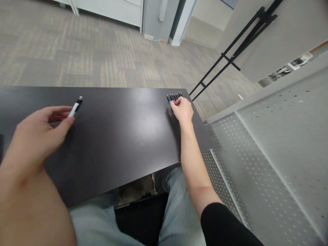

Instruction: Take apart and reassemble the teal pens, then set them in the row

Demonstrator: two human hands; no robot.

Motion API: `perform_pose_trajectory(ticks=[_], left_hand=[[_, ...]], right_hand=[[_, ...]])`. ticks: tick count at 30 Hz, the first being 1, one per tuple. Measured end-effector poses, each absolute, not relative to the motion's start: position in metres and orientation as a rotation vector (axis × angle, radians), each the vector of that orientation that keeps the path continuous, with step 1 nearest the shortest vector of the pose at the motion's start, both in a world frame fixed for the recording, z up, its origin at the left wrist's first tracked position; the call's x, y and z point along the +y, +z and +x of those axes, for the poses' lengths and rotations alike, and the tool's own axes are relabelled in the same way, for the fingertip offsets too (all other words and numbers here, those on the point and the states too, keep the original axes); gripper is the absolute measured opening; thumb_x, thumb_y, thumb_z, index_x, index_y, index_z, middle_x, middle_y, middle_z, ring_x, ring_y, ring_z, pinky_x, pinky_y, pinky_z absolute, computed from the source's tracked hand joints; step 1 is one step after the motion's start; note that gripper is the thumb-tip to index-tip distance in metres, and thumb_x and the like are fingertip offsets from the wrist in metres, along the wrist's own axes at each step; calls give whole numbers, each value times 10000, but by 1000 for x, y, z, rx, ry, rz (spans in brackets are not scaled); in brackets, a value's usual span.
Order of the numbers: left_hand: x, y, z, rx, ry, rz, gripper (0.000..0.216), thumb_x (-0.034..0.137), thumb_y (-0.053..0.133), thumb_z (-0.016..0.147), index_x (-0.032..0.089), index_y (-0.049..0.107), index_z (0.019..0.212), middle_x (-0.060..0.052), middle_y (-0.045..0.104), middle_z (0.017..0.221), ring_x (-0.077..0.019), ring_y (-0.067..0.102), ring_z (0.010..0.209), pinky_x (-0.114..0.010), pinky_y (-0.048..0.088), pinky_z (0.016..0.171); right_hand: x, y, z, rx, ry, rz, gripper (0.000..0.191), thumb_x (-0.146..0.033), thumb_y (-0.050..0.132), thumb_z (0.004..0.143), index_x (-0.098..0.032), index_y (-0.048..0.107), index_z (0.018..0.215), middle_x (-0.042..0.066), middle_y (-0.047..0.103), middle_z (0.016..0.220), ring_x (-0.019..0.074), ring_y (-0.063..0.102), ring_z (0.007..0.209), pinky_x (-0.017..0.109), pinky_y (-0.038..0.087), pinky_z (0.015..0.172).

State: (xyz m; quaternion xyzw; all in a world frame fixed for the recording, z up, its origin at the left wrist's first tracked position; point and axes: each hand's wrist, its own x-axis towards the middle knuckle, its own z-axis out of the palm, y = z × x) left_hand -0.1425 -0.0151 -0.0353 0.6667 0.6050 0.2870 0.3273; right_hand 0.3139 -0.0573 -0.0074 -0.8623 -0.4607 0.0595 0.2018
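My left hand (41,135) hovers over the left part of a dark table (120,130) and pinches a white marker with a black cap (76,107) between thumb and fingers. At the far right corner of the table my right hand (183,110) rests on a row of several black-capped markers (174,97). Its fingers curl down over them. Coloured bands in teal and pink show by the fingertips.
A perforated white panel (269,160) leans at the right, close to the table's edge. A black folding stand (230,56) rests against the wall behind. Carpeted floor (77,51) lies beyond the table. My legs in light trousers (176,205) are under the near edge.
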Motion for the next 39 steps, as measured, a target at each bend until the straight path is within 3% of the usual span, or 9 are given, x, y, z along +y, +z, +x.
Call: perform_pose_trajectory(ticks=[3,7,16,21,26,30,33,36,39], left_hand=[[-30,2,-106,1677,694,1680,480,700,709,868,340,711,1185,-78,775,1171,-404,710,1057,-511,498,928],[-30,3,-100,1590,708,1723,541,688,716,908,299,747,1283,-95,771,1213,-384,717,1086,-499,504,948],[-25,-8,-110,1554,689,1761,612,634,722,967,222,750,1419,-79,720,1152,-329,666,985,-422,463,884],[-27,-7,-107,1589,708,1757,493,634,719,965,297,759,1322,-26,723,1130,-300,653,962,-403,457,888],[-29,-9,-104,1535,797,1751,389,614,730,1015,351,762,1301,22,775,1225,-282,698,1063,-436,512,969],[-30,-10,-91,1362,966,1693,422,632,844,961,325,828,1250,-34,850,1185,-322,760,1046,-480,584,947],[-33,-11,-74,1214,999,1701,393,599,872,995,321,855,1273,-66,871,1220,-332,786,1063,-475,621,939],[-37,-10,-58,1094,996,1734,344,571,883,1014,326,881,1256,-71,878,1177,-316,799,1020,-448,635,914],[-39,-11,-49,1021,1002,1755,310,559,889,1023,323,897,1223,-70,877,1111,-304,803,982,-436,640,900]], right_hand=[[-57,-8,313,-1374,173,-2362,176,-443,690,1082,-327,823,1095,125,787,1354,400,773,1271,542,648,1046],[-54,-15,316,-1526,240,-2329,268,-388,690,1126,-334,916,1259,148,745,1405,408,755,1325,552,640,1085],[-56,-14,315,-1598,235,-2468,442,-307,582,1187,-306,847,1540,155,721,1564,381,709,1462,507,618,1187],[-56,-13,316,-1572,252,-2456,433,-311,600,1176,-286,856,1524,165,729,1550,400,707,1444,520,613,1156],[-53,-15,315,-1613,283,-2122,349,-347,704,1112,-249,886,1392,132,761,1224,313,726,1133,455,583,1074],[-49,-15,287,-1598,661,-1655,335,-535,805,1048,-263,877,1230,44,687,951,237,598,801,420,537,836],[-50,-15,250,-1556,977,-1431,450,-662,881,975,-299,841,1238,25,699,967,204,533,710,399,468,717],[-53,-14,221,-1467,1112,-1270,532,-674,926,944,-337,778,1329,7,701,1028,181,487,689,376,422,674],[-54,-17,209,-1464,1152,-1197,473,-668,934,959,-359,785,1286,-5,666,998,179,451,685,366,369,644]])
